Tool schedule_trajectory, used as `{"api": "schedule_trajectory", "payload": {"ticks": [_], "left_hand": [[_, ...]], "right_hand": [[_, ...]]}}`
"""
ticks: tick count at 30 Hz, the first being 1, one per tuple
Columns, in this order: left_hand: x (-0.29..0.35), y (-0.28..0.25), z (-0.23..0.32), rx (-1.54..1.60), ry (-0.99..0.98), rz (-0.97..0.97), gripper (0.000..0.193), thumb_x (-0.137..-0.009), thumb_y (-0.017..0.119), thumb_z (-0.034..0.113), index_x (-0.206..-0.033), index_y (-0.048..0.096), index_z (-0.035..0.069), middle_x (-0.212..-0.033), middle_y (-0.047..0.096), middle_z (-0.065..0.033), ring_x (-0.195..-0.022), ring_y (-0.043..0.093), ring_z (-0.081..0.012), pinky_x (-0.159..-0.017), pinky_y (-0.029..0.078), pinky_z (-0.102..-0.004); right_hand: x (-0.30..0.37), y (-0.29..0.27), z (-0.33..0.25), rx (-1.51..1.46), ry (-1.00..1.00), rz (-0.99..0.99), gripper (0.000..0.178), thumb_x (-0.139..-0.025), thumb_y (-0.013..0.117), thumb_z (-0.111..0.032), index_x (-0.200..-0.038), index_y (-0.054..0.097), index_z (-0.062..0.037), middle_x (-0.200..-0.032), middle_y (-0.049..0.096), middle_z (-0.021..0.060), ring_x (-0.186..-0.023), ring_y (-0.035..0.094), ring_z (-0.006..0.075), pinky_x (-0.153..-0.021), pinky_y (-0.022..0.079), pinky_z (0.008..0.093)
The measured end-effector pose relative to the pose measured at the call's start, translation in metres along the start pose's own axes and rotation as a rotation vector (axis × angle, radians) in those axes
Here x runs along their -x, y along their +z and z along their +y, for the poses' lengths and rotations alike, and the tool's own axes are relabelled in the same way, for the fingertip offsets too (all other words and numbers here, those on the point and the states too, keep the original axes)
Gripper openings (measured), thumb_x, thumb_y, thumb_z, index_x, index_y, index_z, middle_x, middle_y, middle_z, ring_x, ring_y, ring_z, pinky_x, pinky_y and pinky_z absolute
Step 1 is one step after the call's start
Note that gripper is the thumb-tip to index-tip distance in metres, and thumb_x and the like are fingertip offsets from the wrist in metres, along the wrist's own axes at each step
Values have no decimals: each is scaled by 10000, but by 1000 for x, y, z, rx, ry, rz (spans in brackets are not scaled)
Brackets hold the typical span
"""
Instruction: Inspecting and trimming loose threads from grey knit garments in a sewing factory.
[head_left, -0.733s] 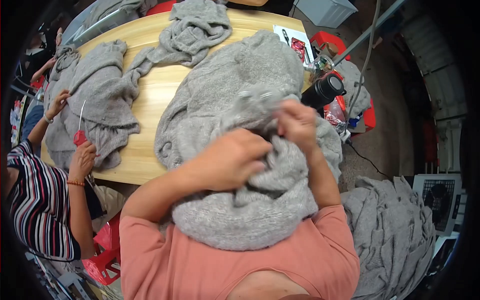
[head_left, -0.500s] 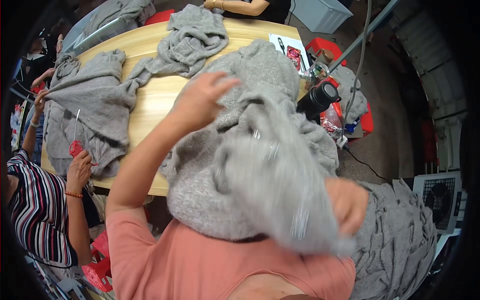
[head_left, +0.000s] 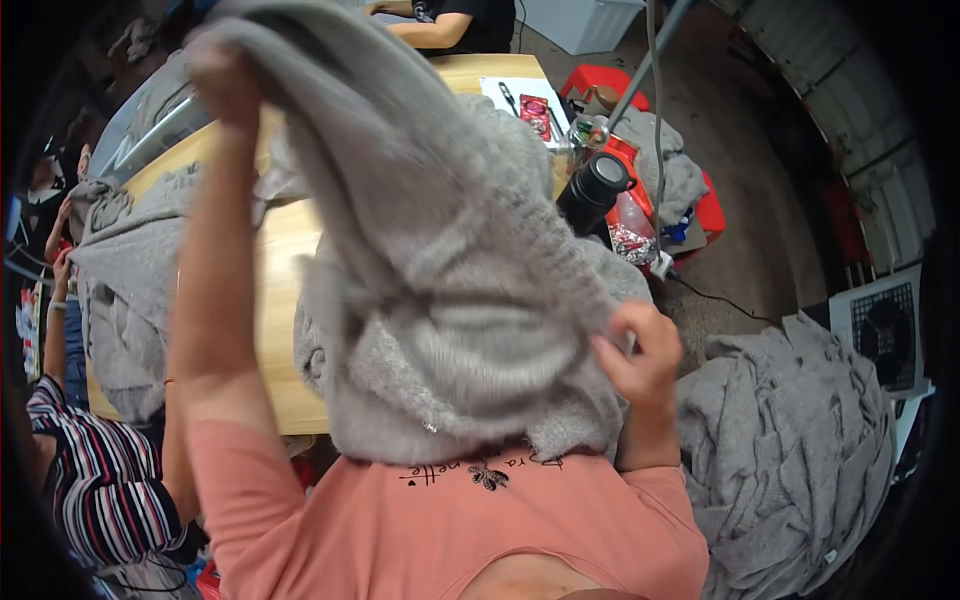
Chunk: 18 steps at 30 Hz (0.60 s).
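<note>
A grey knit garment (head_left: 400, 190) is stretched up and across in front of me, blurred by motion. My left hand (head_left: 228, 85) is raised at the far left and closed on one end of it, though the fingers are smeared. Lower down on the right, my right hand (head_left: 645, 350) pinches the garment's ribbed edge between thumb and fingers. Beneath the raised cloth, more grey knit lies bunched over the table's near edge and against my front; where one piece ends and another begins I cannot tell.
A black bottle (head_left: 597, 190) stands right of the cloth, beside white paper (head_left: 495, 92) with a pen and red packet. Grey knits (head_left: 790, 460) are heaped at my right, near a fan (head_left: 880, 335). At left, a person in stripes (head_left: 105, 470) works by more knit (head_left: 125, 290).
My left hand has swung up and to the left, lifting cloth with it. My right hand has shifted slightly up and left. The garment is now spread between both hands.
</note>
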<state>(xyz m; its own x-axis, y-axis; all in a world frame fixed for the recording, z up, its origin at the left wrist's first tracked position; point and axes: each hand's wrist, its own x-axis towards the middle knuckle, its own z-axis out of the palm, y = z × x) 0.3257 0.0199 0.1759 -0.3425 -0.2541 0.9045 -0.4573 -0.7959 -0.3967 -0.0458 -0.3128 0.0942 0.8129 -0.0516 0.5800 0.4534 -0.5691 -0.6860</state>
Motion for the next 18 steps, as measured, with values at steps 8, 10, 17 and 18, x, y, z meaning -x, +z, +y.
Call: {"api": "schedule_trajectory", "payload": {"ticks": [8, 10, 17, 18], "left_hand": [[-62, -101, 99, 459, -299, -680, 213, -691, 659, 143, -851, 610, 11, -789, 605, -128, -725, 586, -227, -628, 455, -358], [-73, -129, 135, 986, -860, -1180, 292, -627, 743, 157, -868, 633, 34, -817, 634, -102, -732, 600, -173, -674, 480, -287], [-48, -206, 175, 1568, -1461, -1557, 140, -778, 657, 118, -793, 578, 3, -639, 501, 28, -610, 432, -35, -511, 362, -222], [-47, -207, 180, 1446, -1345, -1533, 104, -765, 641, 71, -817, 584, 2, -641, 502, 21, -608, 434, -36, -509, 364, -219]], "right_hand": [[-35, 6, 98, -75, 372, 524, 254, -725, 449, 100, -919, 592, 18, -917, 612, 83, -826, 593, 180, -735, 477, 305], [-30, -6, 105, -638, 607, 944, 222, -815, 458, 32, -1009, 566, 22, -935, 603, 119, -842, 598, 238, -746, 502, 358], [-46, -8, 16, -280, 285, 1052, 214, -793, 489, 4, -1003, 529, 0, -988, 572, 116, -885, 569, 233, -786, 477, 362], [-37, -4, 12, 22, 98, 726, 274, -743, 529, 29, -1016, 527, 1, -994, 573, 127, -894, 570, 253, -794, 474, 365]]}}
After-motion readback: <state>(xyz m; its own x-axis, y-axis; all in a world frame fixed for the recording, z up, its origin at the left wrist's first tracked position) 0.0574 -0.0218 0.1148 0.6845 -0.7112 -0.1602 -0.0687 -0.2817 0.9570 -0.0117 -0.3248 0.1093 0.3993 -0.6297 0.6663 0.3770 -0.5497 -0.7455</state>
